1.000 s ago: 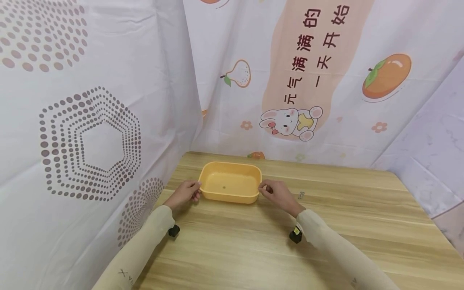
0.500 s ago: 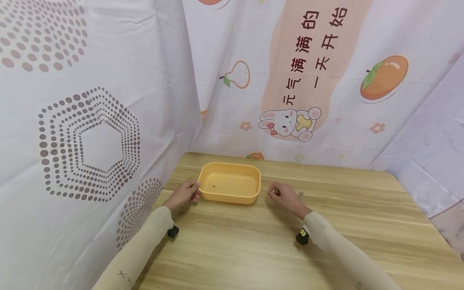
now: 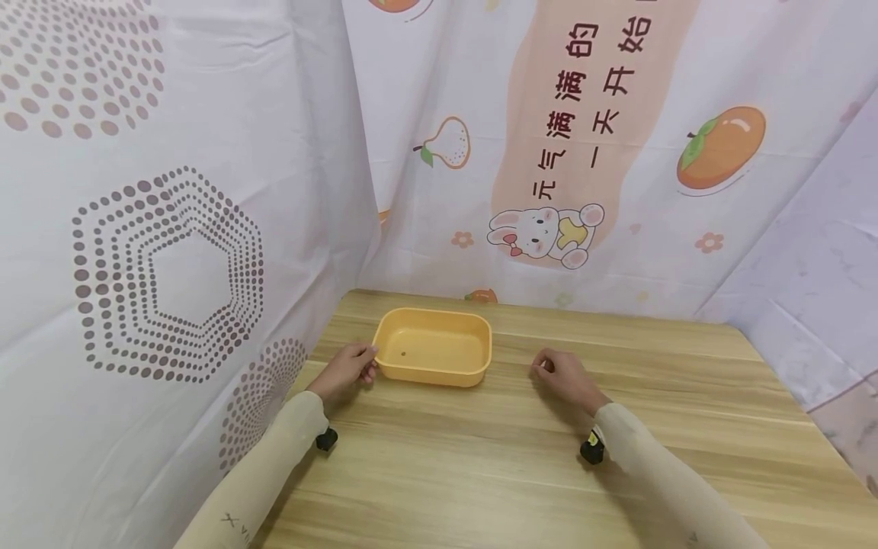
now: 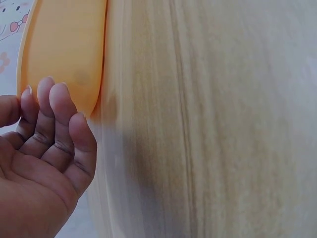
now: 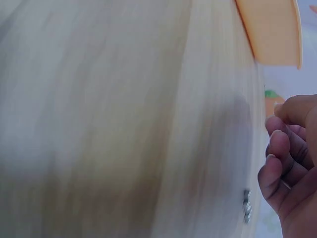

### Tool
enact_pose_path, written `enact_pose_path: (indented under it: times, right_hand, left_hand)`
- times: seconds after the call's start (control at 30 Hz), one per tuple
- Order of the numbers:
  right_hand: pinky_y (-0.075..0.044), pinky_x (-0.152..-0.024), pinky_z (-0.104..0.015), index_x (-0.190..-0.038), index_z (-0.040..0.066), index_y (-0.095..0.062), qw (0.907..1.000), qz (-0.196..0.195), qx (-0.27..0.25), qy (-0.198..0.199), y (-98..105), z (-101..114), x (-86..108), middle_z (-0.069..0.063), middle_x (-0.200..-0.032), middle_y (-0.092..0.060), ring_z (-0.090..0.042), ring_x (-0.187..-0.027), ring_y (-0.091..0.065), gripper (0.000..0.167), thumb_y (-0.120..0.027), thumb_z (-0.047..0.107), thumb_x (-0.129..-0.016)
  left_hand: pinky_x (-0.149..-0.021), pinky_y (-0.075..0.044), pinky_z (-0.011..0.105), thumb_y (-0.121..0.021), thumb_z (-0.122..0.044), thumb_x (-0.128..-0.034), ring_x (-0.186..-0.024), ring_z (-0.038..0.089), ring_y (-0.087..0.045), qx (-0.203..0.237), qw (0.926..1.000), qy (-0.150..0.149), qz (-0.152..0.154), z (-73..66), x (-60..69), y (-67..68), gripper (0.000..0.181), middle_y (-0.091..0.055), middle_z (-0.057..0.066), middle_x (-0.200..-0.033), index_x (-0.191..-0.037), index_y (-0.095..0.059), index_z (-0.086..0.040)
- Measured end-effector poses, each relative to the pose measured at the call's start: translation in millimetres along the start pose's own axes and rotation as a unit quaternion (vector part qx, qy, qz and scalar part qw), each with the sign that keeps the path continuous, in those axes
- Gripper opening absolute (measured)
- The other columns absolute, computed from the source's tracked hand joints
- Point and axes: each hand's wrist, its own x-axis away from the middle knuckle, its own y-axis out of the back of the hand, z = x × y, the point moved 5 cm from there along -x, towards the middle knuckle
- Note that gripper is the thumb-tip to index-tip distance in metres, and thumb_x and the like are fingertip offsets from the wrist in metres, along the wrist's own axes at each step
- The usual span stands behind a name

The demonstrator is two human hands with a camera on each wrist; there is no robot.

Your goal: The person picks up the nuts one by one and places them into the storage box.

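A yellow rectangular tub (image 3: 432, 378) stands on the wooden table. A small dark piece (image 3: 403, 354), too small to identify, lies on its floor toward the left. My left hand (image 3: 350, 366) pinches the tub's left rim between thumb and index finger; the left wrist view shows the other fingers bent beside the wall. To the right of the tub, apart from it, is my right hand (image 3: 565, 375). Its fingers are loosely curled, and I see nothing in them. Small shiny metal pieces (image 5: 246, 206) lie on the table near it in the right wrist view, hidden in the head view.
The wooden table (image 3: 439, 465) runs back to a printed white curtain (image 3: 439, 198) with fruit and a rabbit. Another curtain (image 3: 199, 274) with dotted hexagons hangs close along the left. Black wrist cameras (image 3: 592, 448) sit below both sleeves.
My right hand has let go of the tub's right side and moved away to the right. The small dark piece has shifted left inside the tub. My left hand keeps its hold.
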Motion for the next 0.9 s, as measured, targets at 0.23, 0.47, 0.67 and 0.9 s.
enact_pose_path:
  times: [0.23,0.47,0.67,0.9]
  right_hand:
    - [-0.045,-0.062,-0.03,-0.094,0.009,-0.07,0.9999,-0.012,0.009,-0.005,8.4,-15.0,8.3,0.003,-0.074,-0.061,-0.013,-0.067,-0.053,0.006,-0.07,0.013,-0.099]
    - [-0.047,-0.065,-0.031,-0.095,0.011,-0.071,0.9992,-0.022,0.028,-0.019,15.7,-29.8,16.6,0.004,-0.079,-0.064,-0.012,-0.07,-0.054,0.005,-0.07,0.015,-0.099]
    - [-0.048,-0.065,-0.033,-0.096,0.011,-0.071,0.9983,-0.038,0.037,-0.024,24.8,-40.0,21.6,0.003,-0.081,-0.066,-0.012,-0.071,-0.056,0.007,-0.069,0.016,-0.1]
    - [-0.048,-0.064,-0.033,-0.097,0.01,-0.07,0.9975,-0.041,0.04,-0.041,31.2,-51.1,25.9,0.002,-0.079,-0.067,-0.013,-0.069,-0.057,0.007,-0.067,0.016,-0.101]
  left_hand:
    - [-0.065,-0.056,0.028,-0.046,-0.025,-0.1124,-0.071,0.017,-0.06,-0.002,1.0,-0.007,-0.001,1.1,0.4,0.3,0.034,-0.064,0.009,-0.082,-0.098,-0.062,0.002]
    - [-0.065,-0.056,0.028,-0.046,-0.025,-0.1124,-0.072,0.017,-0.06,0.002,1.0,-0.007,0.001,1.1,1.0,-0.4,0.034,-0.063,0.009,-0.083,-0.099,-0.062,0.002]
    - [-0.065,-0.056,0.028,-0.047,-0.027,-0.1121,-0.071,0.018,-0.06,0.005,0.9999,-0.014,0.001,2.2,-1.6,0.9,0.035,-0.063,0.009,-0.082,-0.098,-0.061,0.001]
    - [-0.065,-0.056,0.029,-0.047,-0.027,-0.112,-0.072,0.018,-0.06,0.004,0.9999,-0.01,0.003,2.5,-0.8,0.4,0.035,-0.063,0.01,-0.083,-0.1,-0.061,0.002]
